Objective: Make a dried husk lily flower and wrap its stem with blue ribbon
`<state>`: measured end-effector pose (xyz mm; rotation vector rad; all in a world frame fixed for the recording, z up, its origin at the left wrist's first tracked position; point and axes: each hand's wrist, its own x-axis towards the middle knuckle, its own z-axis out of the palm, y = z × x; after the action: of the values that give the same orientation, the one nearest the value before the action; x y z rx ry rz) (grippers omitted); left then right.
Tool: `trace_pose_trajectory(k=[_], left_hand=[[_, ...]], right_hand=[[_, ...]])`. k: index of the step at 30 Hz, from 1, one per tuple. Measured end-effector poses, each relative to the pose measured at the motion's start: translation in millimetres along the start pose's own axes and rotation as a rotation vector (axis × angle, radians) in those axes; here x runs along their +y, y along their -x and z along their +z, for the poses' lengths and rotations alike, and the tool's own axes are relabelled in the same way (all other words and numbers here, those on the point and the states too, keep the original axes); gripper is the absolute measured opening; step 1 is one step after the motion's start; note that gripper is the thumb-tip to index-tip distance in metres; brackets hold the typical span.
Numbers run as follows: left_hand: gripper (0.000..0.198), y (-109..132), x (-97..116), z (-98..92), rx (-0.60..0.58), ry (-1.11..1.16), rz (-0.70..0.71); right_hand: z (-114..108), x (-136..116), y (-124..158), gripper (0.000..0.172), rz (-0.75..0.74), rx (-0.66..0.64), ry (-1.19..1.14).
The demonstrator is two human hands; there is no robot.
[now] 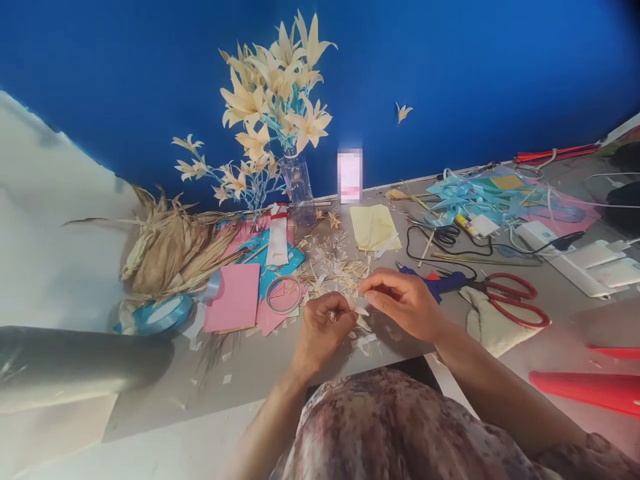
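My left hand (pixel 323 327) and my right hand (pixel 403 300) meet at the middle of the grey table, both with fingers pinched together on a small pale strip of dried husk (pixel 361 311) held between them. Under and behind the hands lies a scatter of pale husk scraps (pixel 333 267). A blue glue gun (pixel 440 281) lies just right of my right hand. Red-handled scissors (pixel 515 300) rest further right on a cream cloth (pixel 493 323).
A clear vase of cream husk flowers (pixel 277 100) stands at the back by the blue wall. A pile of dried husks (pixel 170 247), pink paper (pixel 235 297), a tape ring (pixel 284 295) and blue ribbon roll (pixel 163 313) lie left. Yellow paper (pixel 374 227), blue ribbons (pixel 465 197), a white power strip (pixel 575 263) sit right.
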<state>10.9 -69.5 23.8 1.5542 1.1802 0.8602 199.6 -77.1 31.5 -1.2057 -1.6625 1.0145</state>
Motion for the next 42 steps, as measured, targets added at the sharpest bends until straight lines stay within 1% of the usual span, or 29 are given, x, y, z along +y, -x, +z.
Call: trace_pose_trajectory(k=[3, 5, 11, 14, 21, 25, 29, 32, 37, 42], left_hand=[[0.017, 0.5, -0.4, -0.8, -0.018, -0.009, 0.018], [0.017, 0.4, -1.0, -1.0, -0.032, -0.002, 0.020], [0.016, 0.5, -2.7, -0.8, -0.087, 0.035, 0.007], [0.013, 0.9, -3.3, -0.2, -0.114, 0.064, 0.003], [0.012, -1.6, -6.7, 2.9, -0.113, 0.135, -0.012], [0.013, -1.6, -7.3, 5.4, -0.066, 0.140, 0.001], [0.011, -0.4, -6.6, 8.5, -0.016, 0.100, 0.051], [0.010, 0.0, -9.2, 10.4, 0.011, 0.094, 0.106], [0.008, 1.1, -18.0, 10.8, 0.075, 0.132, 0.179], [0.010, 2.5, -23.4, 9.4, 0.151, 0.136, 0.248]], right_hand=[[-1.5, -0.9, -2.8, 0.014, -0.030, -0.080, 0.042], [-1.2, -1.9, -3.6, 0.013, -0.031, -0.095, 0.047], [1.5, -2.1, -2.7, 0.011, -0.021, -0.081, 0.027], [2.2, -2.0, -1.8, 0.012, 0.016, -0.062, -0.015], [3.6, -0.3, 0.5, 0.011, 0.108, -0.003, -0.060], [5.3, 0.3, 1.6, 0.009, 0.140, 0.020, -0.080], [6.9, 0.1, 2.0, 0.010, 0.172, 0.030, -0.097], [7.1, 1.4, 3.0, 0.011, 0.163, 0.043, -0.119], [6.1, 6.8, 6.6, 0.014, 0.138, 0.102, -0.167], [7.2, 10.4, 10.0, 0.016, 0.189, 0.054, -0.193]])
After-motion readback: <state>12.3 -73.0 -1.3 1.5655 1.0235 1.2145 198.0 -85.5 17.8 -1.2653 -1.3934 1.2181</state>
